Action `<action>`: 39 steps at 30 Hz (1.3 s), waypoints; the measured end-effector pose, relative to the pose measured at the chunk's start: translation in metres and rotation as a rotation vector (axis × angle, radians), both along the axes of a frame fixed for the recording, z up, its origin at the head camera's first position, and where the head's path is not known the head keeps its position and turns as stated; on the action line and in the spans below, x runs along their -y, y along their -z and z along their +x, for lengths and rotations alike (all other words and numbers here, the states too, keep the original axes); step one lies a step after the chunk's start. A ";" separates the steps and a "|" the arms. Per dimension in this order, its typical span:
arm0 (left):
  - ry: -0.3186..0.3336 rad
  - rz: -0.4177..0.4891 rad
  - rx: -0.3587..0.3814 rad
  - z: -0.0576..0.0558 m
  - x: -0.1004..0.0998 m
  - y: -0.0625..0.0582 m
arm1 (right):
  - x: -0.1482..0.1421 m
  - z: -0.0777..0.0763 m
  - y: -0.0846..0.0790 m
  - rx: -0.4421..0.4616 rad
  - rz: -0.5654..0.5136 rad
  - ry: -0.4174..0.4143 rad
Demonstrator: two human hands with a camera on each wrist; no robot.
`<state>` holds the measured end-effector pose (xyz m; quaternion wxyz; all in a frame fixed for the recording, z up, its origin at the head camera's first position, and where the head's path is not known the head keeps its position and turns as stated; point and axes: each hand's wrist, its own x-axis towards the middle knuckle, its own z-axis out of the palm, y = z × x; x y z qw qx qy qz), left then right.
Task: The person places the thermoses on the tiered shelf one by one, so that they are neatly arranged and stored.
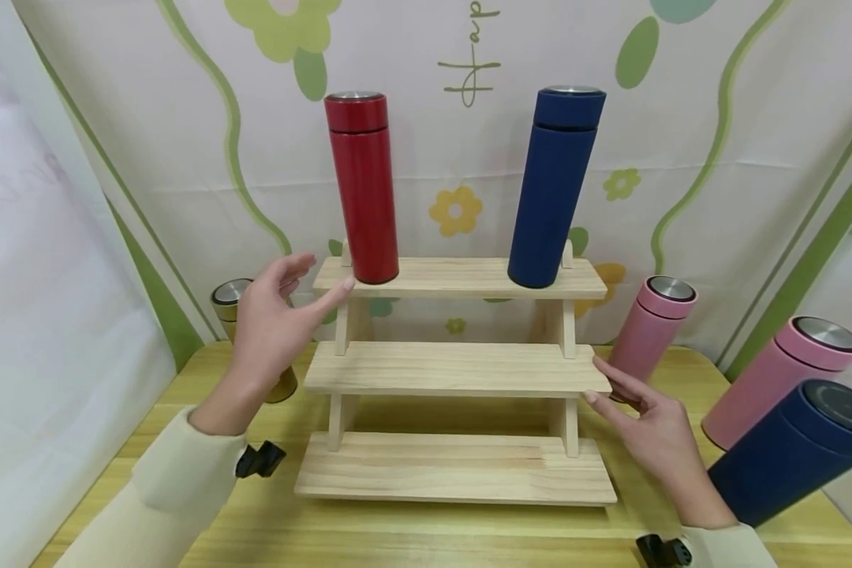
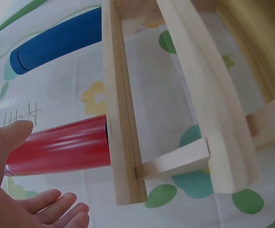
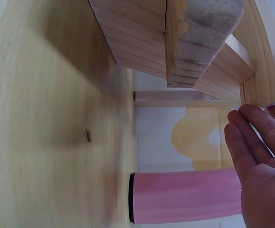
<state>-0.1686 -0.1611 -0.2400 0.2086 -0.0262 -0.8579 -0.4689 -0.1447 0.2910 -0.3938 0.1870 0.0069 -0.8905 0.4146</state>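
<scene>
A three-tier wooden display stand (image 1: 440, 369) stands on the table. On its top shelf a red thermos bottle (image 1: 364, 193) is upright at the left and a blue thermos bottle (image 1: 557, 189) at the right. My left hand (image 1: 273, 323) is beside the red bottle's base, its fingers spread and holding nothing; in the left wrist view the thumb (image 2: 16, 135) overlaps the red bottle. At the right end of the middle shelf my right hand (image 1: 649, 430) touches the wood with thumb and fairly straight fingers (image 3: 258, 137).
Behind my left hand stands a gold bottle (image 1: 282, 388), partly hidden. To the right are a pink bottle (image 1: 649, 327), a second pink bottle (image 1: 774, 386) and a dark blue bottle (image 1: 788, 454). Flower-printed cloth (image 1: 454, 142) hangs behind the wooden table (image 1: 412, 544).
</scene>
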 end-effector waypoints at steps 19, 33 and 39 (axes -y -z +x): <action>-0.177 0.101 0.058 0.036 0.042 0.051 | 0.001 0.000 0.000 0.022 -0.021 0.000; -0.337 0.147 0.156 0.032 0.073 0.091 | 0.001 0.000 -0.001 0.014 -0.016 0.002; -0.335 0.186 0.219 0.020 0.087 0.104 | 0.001 0.000 -0.001 0.009 -0.015 -0.001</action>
